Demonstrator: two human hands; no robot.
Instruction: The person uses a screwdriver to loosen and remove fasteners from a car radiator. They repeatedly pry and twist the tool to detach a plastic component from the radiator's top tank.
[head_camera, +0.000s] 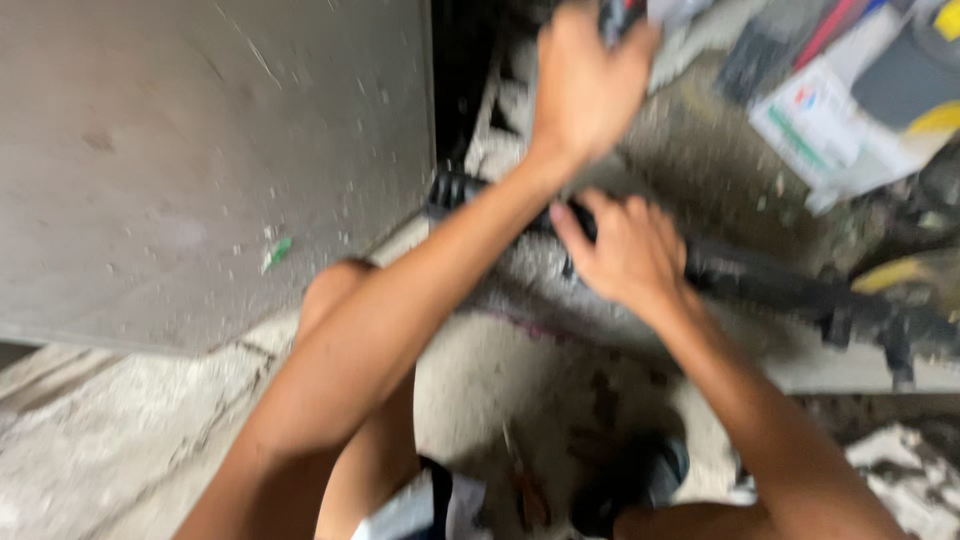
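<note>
The picture is blurred by motion. My left hand reaches far forward at the top, closed around a small dark and red object that is mostly cut off by the frame edge. My right hand grips a long black bar-like part that runs from a ribbed black end at the left to the right side. My left forearm crosses in front of that bar. My bare knee shows beneath the left arm.
A large grey panel fills the left. Papers and dark items lie heaped at top right. The floor is dusty concrete with debris. A dark shoe sits at the bottom, and something yellow at the right.
</note>
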